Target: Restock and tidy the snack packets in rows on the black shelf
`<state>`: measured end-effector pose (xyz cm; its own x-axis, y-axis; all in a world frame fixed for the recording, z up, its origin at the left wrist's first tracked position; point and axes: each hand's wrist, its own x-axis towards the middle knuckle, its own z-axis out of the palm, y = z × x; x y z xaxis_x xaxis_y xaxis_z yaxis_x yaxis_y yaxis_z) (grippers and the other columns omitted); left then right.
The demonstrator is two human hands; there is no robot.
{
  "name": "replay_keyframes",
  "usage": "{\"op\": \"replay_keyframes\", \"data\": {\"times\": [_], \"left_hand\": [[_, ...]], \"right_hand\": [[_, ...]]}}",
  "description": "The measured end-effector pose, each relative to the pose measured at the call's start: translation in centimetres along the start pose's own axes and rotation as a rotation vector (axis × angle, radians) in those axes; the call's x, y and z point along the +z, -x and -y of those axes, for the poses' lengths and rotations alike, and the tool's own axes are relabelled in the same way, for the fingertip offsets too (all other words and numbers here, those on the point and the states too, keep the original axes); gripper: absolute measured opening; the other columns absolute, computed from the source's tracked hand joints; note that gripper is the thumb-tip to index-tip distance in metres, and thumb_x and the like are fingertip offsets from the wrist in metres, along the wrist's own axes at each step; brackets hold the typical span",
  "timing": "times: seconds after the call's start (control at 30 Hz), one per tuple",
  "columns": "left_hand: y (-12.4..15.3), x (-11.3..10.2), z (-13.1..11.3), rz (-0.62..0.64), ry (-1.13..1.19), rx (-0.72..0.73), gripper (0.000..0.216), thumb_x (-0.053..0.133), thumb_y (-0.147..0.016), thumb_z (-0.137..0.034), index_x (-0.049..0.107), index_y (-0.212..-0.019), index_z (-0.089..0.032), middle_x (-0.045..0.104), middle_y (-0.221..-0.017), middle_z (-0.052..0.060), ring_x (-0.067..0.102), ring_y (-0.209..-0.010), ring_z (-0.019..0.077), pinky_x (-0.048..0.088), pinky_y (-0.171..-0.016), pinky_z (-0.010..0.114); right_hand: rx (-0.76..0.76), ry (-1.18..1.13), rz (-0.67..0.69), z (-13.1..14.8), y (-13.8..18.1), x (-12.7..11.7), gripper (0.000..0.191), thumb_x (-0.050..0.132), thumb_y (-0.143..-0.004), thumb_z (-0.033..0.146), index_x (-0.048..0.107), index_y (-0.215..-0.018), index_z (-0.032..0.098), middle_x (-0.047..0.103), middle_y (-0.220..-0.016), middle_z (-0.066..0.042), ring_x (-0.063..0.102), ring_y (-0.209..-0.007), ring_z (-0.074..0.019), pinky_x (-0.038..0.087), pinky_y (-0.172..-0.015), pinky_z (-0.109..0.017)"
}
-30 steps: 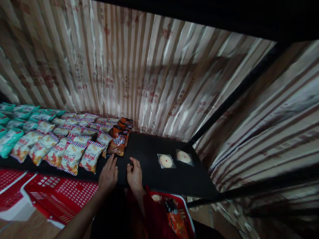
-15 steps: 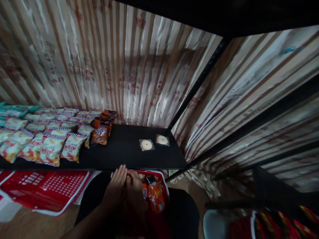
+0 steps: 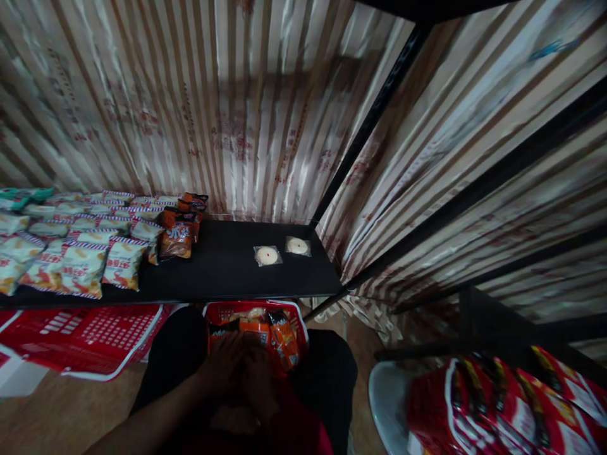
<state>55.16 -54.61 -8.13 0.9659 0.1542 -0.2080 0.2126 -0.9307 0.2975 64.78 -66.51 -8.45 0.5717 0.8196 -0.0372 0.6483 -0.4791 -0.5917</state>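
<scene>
Both my hands are low in the red basket [image 3: 256,308] on my lap, close together in the dark. My left hand [image 3: 222,370] and my right hand [image 3: 260,385] lie among the orange snack packets [image 3: 283,338] in the basket. Their fingers are too dim and blurred to read. A pale shape under the hands cannot be made out. Above the basket runs a black shelf [image 3: 227,278]. On it lie two round cakes in clear wrappers [image 3: 267,255], an orange packet stack [image 3: 176,234] and rows of striped-edged chip bags [image 3: 80,265].
A flat red basket [image 3: 85,335] lies on the floor at the left. Red packets [image 3: 502,404] fill a lower shelf at the bottom right, beside a white round object [image 3: 389,404]. Striped plastic sheeting [image 3: 237,114] backs the shelving, and black frame bars [image 3: 374,114] cross the right.
My hands left the shelf's front edge and dropped into the red basket on my lap. The view swung right and down, bringing the red packets at the lower right into sight.
</scene>
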Motion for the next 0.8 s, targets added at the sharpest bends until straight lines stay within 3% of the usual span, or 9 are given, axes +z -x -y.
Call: {"op": "replay_keyframes", "data": {"times": [0.13,0.3,0.43,0.57,0.7,0.8], "left_hand": [[0.3,1.0,0.3,-0.032,-0.022,0.020,0.071,0.059,-0.074,-0.034,0.042,-0.140,-0.016,0.029,-0.151,0.017,0.023,-0.140,0.0352,0.019,-0.112,0.056],[0.9,2.3,-1.1,-0.174,-0.017,-0.251,0.063,0.052,-0.081,-0.027,0.039,-0.142,-0.014,0.027,-0.151,0.021,0.016,-0.141,0.0393,0.015,-0.109,0.062],[1.5,2.8,-2.2,-0.246,0.027,-0.370,0.060,0.056,-0.082,-0.031,0.044,-0.138,-0.015,0.017,-0.154,0.023,0.011,-0.142,0.0410,0.013,-0.109,0.062],[1.7,2.8,-2.6,-0.291,0.061,-0.438,0.051,0.051,-0.086,-0.032,0.049,-0.134,-0.014,0.014,-0.154,0.024,0.010,-0.142,0.0408,0.017,-0.108,0.063],[1.5,2.9,-2.7,-0.305,0.163,-0.538,0.050,0.047,-0.089,-0.032,0.048,-0.134,-0.011,0.012,-0.154,0.026,0.006,-0.141,0.0446,0.030,-0.101,0.065],[1.5,3.4,-2.5,-0.358,0.220,-0.541,0.051,0.051,-0.086,-0.028,0.048,-0.133,-0.009,0.012,-0.154,0.024,0.003,-0.141,0.0456,0.030,-0.104,0.062]], "right_hand": [[-0.073,-0.016,0.043,0.9,-0.7,-0.1,0.034,0.051,-0.074,0.004,0.076,-0.087,0.022,0.070,-0.104,-0.011,0.060,-0.103,-0.0284,0.047,-0.092,-0.041],[-0.008,0.046,0.140,1.1,-0.4,0.0,0.032,0.050,-0.080,0.007,0.072,-0.102,0.012,0.065,-0.117,-0.015,0.052,-0.113,-0.0267,0.039,-0.100,-0.039],[0.063,0.100,0.077,1.1,0.0,0.5,0.032,0.050,-0.083,0.012,0.070,-0.109,0.015,0.054,-0.132,-0.015,0.039,-0.127,-0.0282,0.029,-0.107,-0.043],[0.128,0.089,0.005,1.0,0.0,0.9,0.029,0.049,-0.086,0.018,0.070,-0.105,0.017,0.045,-0.140,-0.014,0.030,-0.134,-0.0300,0.023,-0.109,-0.047],[0.163,0.036,-0.002,0.8,-0.2,0.9,0.026,0.050,-0.085,0.017,0.070,-0.101,0.017,0.044,-0.141,-0.013,0.029,-0.134,-0.0293,0.022,-0.109,-0.046],[0.146,0.017,0.004,0.6,-0.1,0.9,0.026,0.053,-0.082,0.016,0.070,-0.102,0.018,0.044,-0.140,-0.013,0.028,-0.134,-0.0301,0.021,-0.109,-0.047]]}}
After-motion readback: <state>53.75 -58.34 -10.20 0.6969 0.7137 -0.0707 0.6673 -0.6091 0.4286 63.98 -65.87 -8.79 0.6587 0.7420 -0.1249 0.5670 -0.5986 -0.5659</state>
